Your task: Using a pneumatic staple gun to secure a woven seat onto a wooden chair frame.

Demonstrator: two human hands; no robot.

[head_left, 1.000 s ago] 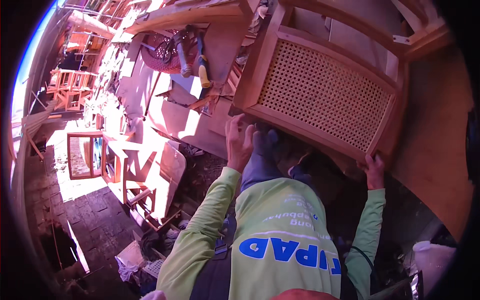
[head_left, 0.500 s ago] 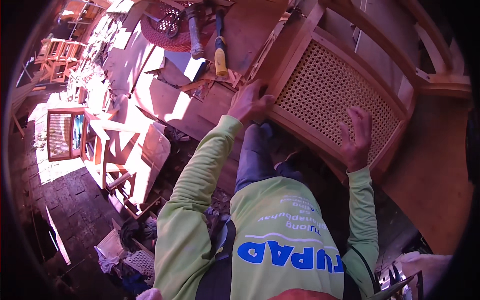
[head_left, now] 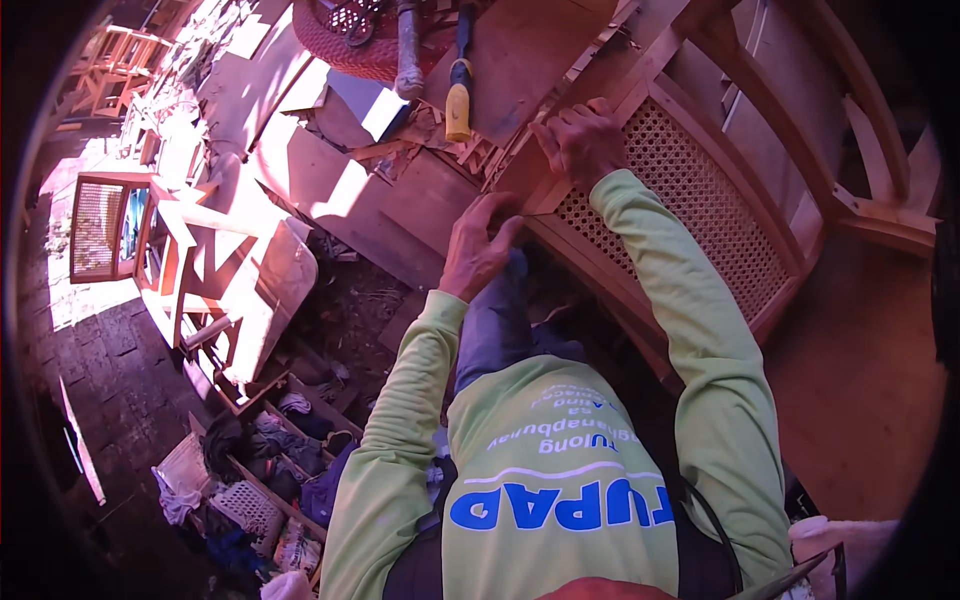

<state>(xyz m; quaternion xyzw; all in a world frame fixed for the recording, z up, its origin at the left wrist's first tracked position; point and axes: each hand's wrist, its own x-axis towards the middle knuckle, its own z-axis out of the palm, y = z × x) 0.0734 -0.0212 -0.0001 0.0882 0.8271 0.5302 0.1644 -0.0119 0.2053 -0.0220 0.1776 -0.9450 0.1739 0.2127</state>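
A wooden chair lies tilted at the right, with a woven cane panel (head_left: 700, 195) set in its frame. My left hand (head_left: 478, 248) is at the near left corner of the wooden chair frame (head_left: 568, 240), fingers curled over the edge and thumb apart from them. Farther along the same side, my right hand (head_left: 582, 145) rests on the left rail with bent fingers. Whatever may be between those fingers is too small or hidden to make out. My right forearm crosses above the panel and covers part of the cane.
Beyond my hands lie a yellow-and-black handled tool (head_left: 458, 100), a hammer (head_left: 408, 60) and a red woven basket (head_left: 325, 45). Another wooden chair (head_left: 190, 270) stands at the left in bright sunlight. Below it, a divided box (head_left: 265, 470) holds cloths. Wood scraps (head_left: 400, 150) litter the work area.
My right hand has moved from above the right part of the cane panel to the left rail, beyond my left hand. The left hand stays by the chair's corner. The view has shifted slightly.
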